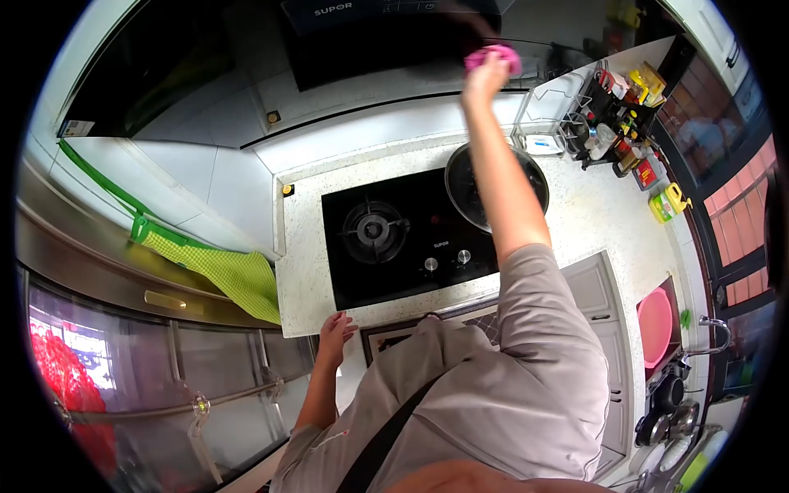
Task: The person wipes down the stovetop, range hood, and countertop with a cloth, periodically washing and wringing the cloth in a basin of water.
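My right hand (488,76) is stretched out far in front of me, closed around a pink cloth (505,56). The cloth appears to lie against the glossy black range hood (370,57), near its lower right part. Below that arm, a dark round pan (470,191) sits on the right side of the black gas stove (403,283); my forearm hides part of it. My left hand (335,335) hangs by the front edge of the counter (304,296), fingers loosely apart and holding nothing.
A green checked apron or cloth (205,263) hangs at the left. Seasoning bottles and jars crowd a rack (604,135) in the right corner, beside a yellow jug (670,202). Farther right are a pink basin (655,327) in the sink, a faucet (720,333) and pots (666,394).
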`<action>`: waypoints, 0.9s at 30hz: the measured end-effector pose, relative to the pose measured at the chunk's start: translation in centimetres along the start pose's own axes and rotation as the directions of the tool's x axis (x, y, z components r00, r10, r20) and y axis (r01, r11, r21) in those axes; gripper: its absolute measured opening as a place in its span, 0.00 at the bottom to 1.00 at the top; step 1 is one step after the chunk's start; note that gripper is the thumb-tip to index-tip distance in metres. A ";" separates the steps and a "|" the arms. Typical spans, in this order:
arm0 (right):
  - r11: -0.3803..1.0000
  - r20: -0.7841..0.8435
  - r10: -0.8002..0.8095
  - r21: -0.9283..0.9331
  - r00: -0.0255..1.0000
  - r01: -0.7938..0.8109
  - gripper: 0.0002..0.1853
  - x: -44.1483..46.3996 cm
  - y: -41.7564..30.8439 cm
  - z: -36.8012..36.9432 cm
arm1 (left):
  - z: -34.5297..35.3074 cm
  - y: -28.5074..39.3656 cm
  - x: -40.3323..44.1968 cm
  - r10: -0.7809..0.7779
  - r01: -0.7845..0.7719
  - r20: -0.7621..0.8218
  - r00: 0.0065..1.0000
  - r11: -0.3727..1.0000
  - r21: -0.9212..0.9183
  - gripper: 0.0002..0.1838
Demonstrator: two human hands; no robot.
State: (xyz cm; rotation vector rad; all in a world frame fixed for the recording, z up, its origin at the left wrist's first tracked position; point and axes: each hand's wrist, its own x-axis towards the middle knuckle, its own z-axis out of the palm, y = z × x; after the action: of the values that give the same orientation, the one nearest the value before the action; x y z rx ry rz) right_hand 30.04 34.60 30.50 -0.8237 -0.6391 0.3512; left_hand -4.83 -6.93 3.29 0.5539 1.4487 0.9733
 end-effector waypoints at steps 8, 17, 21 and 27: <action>0.895 0.084 -0.443 -0.023 0.892 0.446 0.35 2.3 -4.6 -1.4 | 2.2 2.7 2.1 0.022 -0.022 0.009 1.000 0.999 0.034 0.23; 0.975 0.389 -0.044 0.218 0.920 -0.046 0.38 -10.3 -3.5 2.8 | 8.5 9.4 6.0 0.113 -0.129 0.125 0.986 0.983 0.131 0.21; 0.966 0.046 -0.012 0.257 0.999 -0.001 0.38 -0.6 -0.6 -0.3 | 10.5 10.1 6.1 0.132 -0.155 0.112 0.985 0.963 0.222 0.20; 0.972 -0.348 0.115 0.234 0.930 -0.033 0.42 13.3 2.8 -6.0 | 11.0 10.7 6.5 0.066 -0.086 0.091 0.994 0.967 0.239 0.17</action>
State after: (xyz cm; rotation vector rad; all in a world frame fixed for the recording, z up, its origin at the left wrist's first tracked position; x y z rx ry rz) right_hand 43.86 39.93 30.48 -0.6728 -0.2191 0.3236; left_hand 2.62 6.64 9.52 0.8249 1.4904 0.8277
